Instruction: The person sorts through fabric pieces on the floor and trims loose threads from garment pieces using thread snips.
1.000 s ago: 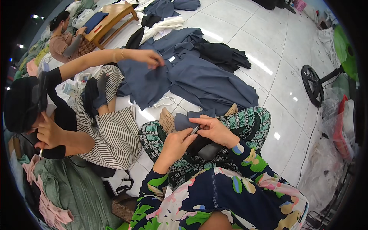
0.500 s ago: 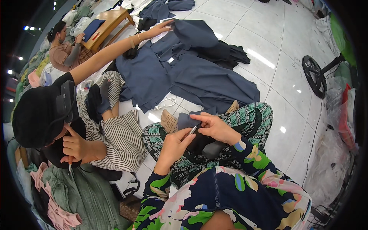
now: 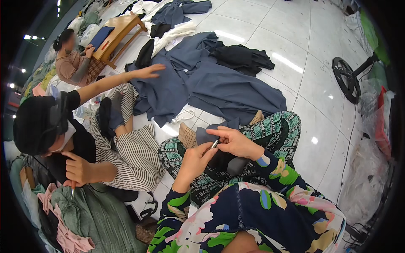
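Both my hands meet over my lap at a piece of slate-grey cloth (image 3: 205,135). My left hand (image 3: 192,166) is closed, thumb and fingers pinching at the cloth's near edge. My right hand (image 3: 240,144) is closed too, its index finger laid along the cloth. Between the two sets of fingertips shows a slim silver metal tool (image 3: 215,143), which seems to come from the right hand; its kind cannot be made out. Darker cloth (image 3: 221,159) hangs below my hands, with a grey end (image 3: 237,165) beside my right wrist.
Slate-grey garments (image 3: 236,90) and a black one (image 3: 244,57) lie on the tiled floor ahead. A person in a black cap (image 3: 36,122) sits close at my left, another at a low wooden table (image 3: 120,36). A black round stand base (image 3: 346,80) is at right.
The neighbour's outstretched arm has drawn back left, letting go of the lifted grey garment, which now lies lower. My hands stay at the cloth, with only slight finger movement.
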`<move>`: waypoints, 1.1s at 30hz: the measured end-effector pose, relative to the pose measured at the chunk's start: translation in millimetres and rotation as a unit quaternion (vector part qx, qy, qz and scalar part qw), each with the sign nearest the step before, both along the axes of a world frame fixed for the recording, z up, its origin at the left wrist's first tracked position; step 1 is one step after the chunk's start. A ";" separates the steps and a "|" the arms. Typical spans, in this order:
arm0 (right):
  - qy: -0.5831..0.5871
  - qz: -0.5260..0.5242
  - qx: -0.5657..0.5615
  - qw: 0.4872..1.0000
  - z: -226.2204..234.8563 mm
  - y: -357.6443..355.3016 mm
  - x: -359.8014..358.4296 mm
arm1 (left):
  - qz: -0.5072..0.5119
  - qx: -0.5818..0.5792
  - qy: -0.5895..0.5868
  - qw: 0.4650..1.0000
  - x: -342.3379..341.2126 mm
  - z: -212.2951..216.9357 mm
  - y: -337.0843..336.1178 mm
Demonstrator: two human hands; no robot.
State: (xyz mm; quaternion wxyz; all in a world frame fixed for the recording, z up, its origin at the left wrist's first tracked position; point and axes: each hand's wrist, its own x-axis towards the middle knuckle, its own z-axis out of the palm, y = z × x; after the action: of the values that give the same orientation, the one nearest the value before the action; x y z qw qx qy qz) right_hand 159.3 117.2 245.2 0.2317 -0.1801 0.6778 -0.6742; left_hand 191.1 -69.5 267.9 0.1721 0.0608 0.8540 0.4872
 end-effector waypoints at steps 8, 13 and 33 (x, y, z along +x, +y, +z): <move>-0.040 -0.014 -0.049 0.998 -4.4 1.2 -1.7 | 0.016 0.026 -0.021 0.999 -0.4 0.7 0.0; -0.034 -0.009 -0.035 0.999 0.5 2.3 -1.5 | 0.018 0.034 0.010 0.999 0.5 -5.4 -1.4; -0.023 0.046 -0.022 0.998 2.2 3.8 -2.3 | 0.002 0.008 -0.021 1.000 1.8 -2.8 0.3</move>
State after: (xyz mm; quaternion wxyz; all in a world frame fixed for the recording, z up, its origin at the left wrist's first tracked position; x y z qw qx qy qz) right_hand 157.0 121.0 247.4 0.2745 -0.2006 0.6478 -0.6818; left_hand 192.8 -69.2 265.0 0.1879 0.0500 0.8467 0.4952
